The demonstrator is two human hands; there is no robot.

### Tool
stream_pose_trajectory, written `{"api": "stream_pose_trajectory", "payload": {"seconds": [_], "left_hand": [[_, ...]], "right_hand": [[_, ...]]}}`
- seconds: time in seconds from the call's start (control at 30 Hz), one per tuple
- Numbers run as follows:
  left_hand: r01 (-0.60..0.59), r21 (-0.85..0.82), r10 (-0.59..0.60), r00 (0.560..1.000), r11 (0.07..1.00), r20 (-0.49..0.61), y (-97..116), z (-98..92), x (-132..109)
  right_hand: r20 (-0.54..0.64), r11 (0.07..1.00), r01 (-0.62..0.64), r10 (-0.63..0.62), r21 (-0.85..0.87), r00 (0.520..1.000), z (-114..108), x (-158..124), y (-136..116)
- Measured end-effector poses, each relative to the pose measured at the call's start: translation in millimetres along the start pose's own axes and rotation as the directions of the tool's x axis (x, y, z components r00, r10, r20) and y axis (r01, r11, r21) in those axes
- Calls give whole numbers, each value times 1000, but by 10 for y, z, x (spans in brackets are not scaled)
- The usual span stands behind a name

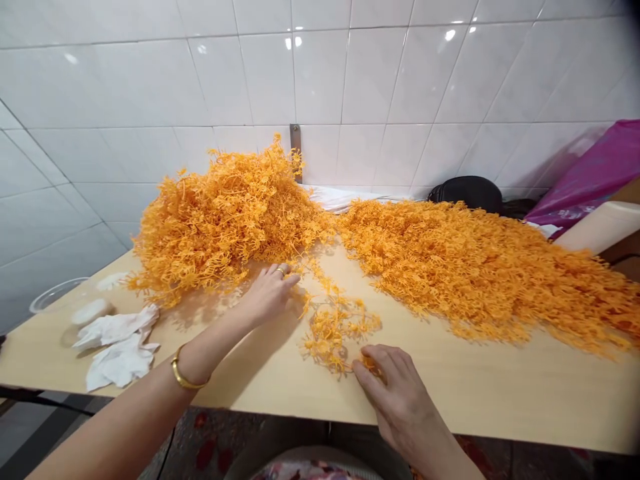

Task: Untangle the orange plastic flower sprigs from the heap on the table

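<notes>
Two big heaps of orange plastic sprigs lie on a pale wooden table (500, 393): a tall left heap (220, 213) and a wide, flatter right heap (480, 267). Between them a small loose cluster of sprigs (333, 327) lies near the front edge. My left hand (270, 292), with a ring and a gold bangle on the wrist, rests at the foot of the left heap, fingers curled on the sprigs there. My right hand (395, 387) pinches an orange sprig (369, 363) at the cluster's lower right.
Crumpled white cloths (120, 347) and a clear plastic bowl (55, 293) sit at the table's left end. A black bag (467, 192), a magenta plastic bag (595, 170) and a cream roll (600, 227) lie at the back right. White tiled walls enclose the corner.
</notes>
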State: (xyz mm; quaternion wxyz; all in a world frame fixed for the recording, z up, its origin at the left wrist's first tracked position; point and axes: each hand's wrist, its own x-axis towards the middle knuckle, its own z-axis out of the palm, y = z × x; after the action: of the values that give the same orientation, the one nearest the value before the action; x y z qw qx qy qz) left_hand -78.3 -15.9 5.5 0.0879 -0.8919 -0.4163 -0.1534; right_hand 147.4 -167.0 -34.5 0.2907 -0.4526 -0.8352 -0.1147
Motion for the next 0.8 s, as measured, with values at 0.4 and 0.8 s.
{"api": "stream_pose_trajectory", "payload": {"seconds": [0.4,0.8], "left_hand": [[357,-534,-419,908,766,6,386,-181,-421],[378,-594,-371,918,711,140,542,-45,-495]], "right_hand": [[-59,899,-245,285,363,957,-204,101,108],[339,853,-513,455,99,823,383,1053,550]]}}
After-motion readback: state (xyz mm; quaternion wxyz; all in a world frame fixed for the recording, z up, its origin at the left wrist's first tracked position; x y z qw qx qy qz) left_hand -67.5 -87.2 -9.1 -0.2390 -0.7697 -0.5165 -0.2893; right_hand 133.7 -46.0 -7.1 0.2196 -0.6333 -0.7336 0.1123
